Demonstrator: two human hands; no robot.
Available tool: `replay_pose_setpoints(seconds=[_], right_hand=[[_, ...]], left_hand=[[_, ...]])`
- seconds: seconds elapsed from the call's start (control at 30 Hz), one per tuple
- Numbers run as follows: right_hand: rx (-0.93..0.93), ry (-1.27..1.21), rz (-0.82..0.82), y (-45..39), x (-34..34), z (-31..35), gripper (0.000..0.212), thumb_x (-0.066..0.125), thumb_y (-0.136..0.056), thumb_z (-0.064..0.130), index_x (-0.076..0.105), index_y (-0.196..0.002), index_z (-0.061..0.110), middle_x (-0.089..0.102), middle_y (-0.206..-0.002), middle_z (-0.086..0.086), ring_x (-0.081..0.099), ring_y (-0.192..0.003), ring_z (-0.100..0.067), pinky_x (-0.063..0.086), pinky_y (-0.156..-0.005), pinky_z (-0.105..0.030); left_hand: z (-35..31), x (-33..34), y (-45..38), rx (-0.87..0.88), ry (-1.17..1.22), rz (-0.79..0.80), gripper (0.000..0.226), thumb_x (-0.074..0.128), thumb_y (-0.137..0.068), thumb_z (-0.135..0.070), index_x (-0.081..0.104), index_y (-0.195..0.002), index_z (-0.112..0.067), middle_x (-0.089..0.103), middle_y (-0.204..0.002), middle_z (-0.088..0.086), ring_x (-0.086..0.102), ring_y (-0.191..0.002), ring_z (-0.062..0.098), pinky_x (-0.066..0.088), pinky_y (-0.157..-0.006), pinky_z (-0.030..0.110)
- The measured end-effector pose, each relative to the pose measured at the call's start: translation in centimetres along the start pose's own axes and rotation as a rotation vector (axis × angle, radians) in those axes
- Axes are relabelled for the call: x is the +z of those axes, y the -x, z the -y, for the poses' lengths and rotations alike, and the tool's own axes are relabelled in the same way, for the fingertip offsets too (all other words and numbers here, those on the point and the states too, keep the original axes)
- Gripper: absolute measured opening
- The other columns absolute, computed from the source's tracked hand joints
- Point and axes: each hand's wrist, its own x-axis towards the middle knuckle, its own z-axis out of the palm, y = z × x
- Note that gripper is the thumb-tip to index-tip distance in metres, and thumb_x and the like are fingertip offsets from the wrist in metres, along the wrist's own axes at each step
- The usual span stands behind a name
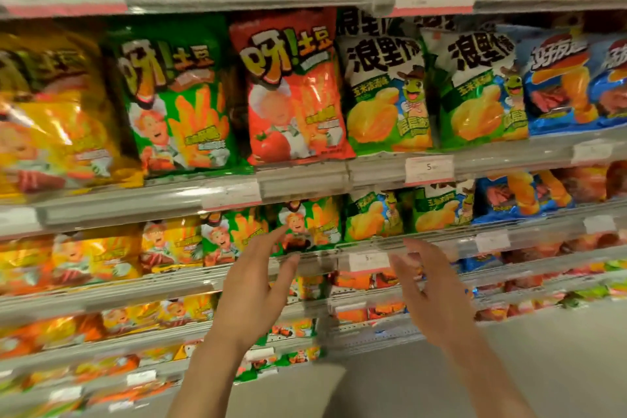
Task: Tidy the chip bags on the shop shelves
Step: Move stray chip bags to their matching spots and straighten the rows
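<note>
Chip bags fill the shop shelves. At eye height stand a yellow bag (51, 119), a green bag (176, 102), a red tomato bag (291, 92), two green-and-white bags (385, 95) and blue bags (559, 85). One shelf lower are smaller green bags (305, 224). My left hand (254, 288) is raised in front of that lower shelf, fingers apart, fingertips near a small green bag but holding nothing. My right hand (431, 288) hovers beside it, fingers spread, palm turned left, also empty.
Grey shelf rails with price tags (429, 170) run across each level. Lower shelves (135, 326) hold more yellow, orange and red bags. A pale floor (543, 366) shows at the bottom right.
</note>
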Motion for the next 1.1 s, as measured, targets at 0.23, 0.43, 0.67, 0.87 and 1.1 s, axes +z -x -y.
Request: replay_pose_setpoints(seconds=[0.23,0.43,0.67,0.87,1.1], right_hand=[[-0.162,0.121,-0.017,-1.8,0.6,5.1,0.053,0.047,-0.095,0.052,0.053,-0.140,0.024,0.053,-0.141,0.000,0.058,-0.119,-0.017,0.046,-0.087,-0.026],[-0.308,0.173,-0.111,-6.8,-1.5,9.4,0.055,0.047,-0.096,0.051,0.050,-0.141,0.019,0.052,-0.137,-0.003,0.056,-0.122,-0.021,0.050,-0.096,-0.035],[-0.361,0.216,-0.127,-13.1,-2.2,15.4,0.068,0.044,-0.101,0.054,0.036,-0.153,0.010,0.052,-0.140,-0.011,0.050,-0.130,-0.026,0.044,-0.110,-0.043],[-0.290,-0.010,-0.041,-15.2,-0.3,16.8,0.042,0.046,-0.100,0.055,0.059,-0.120,0.021,0.070,-0.101,0.003,0.066,-0.094,-0.020,0.054,-0.086,-0.042],[-0.179,-0.254,0.045,-15.6,-0.6,17.4,0.034,0.057,-0.099,0.044,0.051,-0.126,0.025,0.062,-0.100,0.018,0.063,-0.077,0.008,0.047,-0.070,-0.011]], left_hand=[[1.2,-5.4,-2.5,0.134,-0.151,-0.086,0.046,0.047,-0.101,-0.046,0.043,-0.145,-0.031,0.054,-0.137,-0.008,0.052,-0.125,0.015,0.047,-0.097,0.033],[-1.8,-8.0,-6.3,0.184,-0.098,-0.202,0.045,0.050,-0.101,-0.039,0.046,-0.144,-0.025,0.051,-0.134,-0.007,0.054,-0.120,0.012,0.049,-0.096,0.034],[-5.4,-7.5,-11.9,0.183,-0.176,-0.335,0.053,0.057,-0.098,-0.031,0.042,-0.147,-0.020,0.048,-0.142,0.005,0.053,-0.123,0.020,0.045,-0.092,0.027],[-5.2,-6.6,-13.5,0.082,-0.280,-0.312,0.066,0.052,-0.098,-0.035,0.024,-0.156,-0.020,0.046,-0.149,0.016,0.042,-0.135,0.036,0.041,-0.102,0.041],[-5.5,-7.3,-13.4,0.121,-0.121,-0.306,0.063,0.054,-0.100,-0.030,0.026,-0.155,-0.022,0.054,-0.143,0.002,0.051,-0.129,0.022,0.041,-0.098,0.031]])
